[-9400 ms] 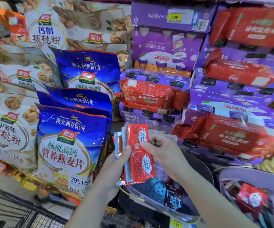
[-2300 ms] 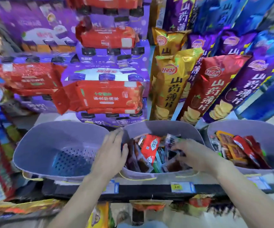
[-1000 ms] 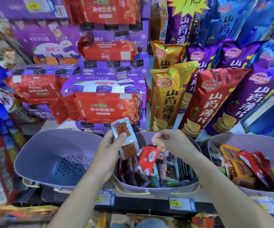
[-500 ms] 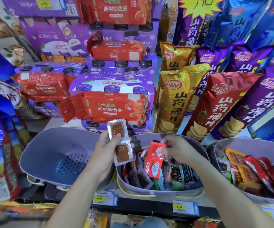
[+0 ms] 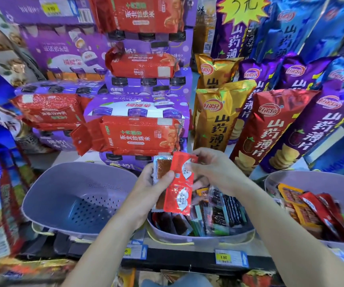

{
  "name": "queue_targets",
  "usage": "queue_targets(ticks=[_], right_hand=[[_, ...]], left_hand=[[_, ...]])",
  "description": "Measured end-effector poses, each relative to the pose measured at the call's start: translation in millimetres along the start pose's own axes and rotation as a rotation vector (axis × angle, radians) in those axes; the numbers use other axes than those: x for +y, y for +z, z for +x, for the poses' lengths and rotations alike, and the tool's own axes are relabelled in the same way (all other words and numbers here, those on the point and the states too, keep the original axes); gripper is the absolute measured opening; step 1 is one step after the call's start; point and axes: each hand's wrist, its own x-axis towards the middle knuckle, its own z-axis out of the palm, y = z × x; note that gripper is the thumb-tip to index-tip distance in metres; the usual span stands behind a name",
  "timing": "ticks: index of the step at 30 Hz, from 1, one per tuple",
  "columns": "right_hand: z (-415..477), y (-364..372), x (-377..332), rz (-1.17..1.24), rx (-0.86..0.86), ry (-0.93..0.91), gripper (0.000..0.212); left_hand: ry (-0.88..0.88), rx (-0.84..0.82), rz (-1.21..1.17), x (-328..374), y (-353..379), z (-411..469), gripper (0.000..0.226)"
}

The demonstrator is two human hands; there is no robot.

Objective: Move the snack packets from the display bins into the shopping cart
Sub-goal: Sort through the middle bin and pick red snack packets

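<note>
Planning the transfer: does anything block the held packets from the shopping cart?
Cannot tell: the cart is out of view. The left hand grips the clear packet, the right hand pinches the red packets, above the middle bin.

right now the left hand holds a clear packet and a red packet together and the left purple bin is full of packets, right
No. The head view shows only a bare perforated floor in the left purple bin; the packets lie in the middle bin and right bin. The left hand does hold the clear packet and red packet together.
</note>
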Motion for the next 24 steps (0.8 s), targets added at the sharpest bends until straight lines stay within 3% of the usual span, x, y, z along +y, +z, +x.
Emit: queue_targets(ticks=[2,7,10,14,18,21,24], right_hand=[[6,14,2,0.003,0.04,0.011,0.019],[23,25,19,0.075,0.158,0.065,0.028],[31,20,45,-0.307,0.158,0.144,0.028],[37,28,80,-0.755,-0.096,0.288,0.024],[48,52,86,-1.083,-0.109,0.302,0.048],[54,70,88,-1.261,-0.085,0.302,0.044],[57,79,92,-1.275,-0.067,0.31,0.027]], left_hand=[[0.0,0.028,0.022,-3,0,0,0.048],[-0.009,0.158,-0.025,-5,-12,-1,0.035],[-0.033,0.219,-0.118,-2,-25,-4,0.03],[-0.064,0.291,-0.212,2,-38,-9,0.029],[-0.08,0.315,-0.241,4,-44,-10,0.027],[-0.081,0.317,-0.233,4,-46,-11,0.025],[-0.092,0.307,-0.238,3,-47,-12,0.025]])
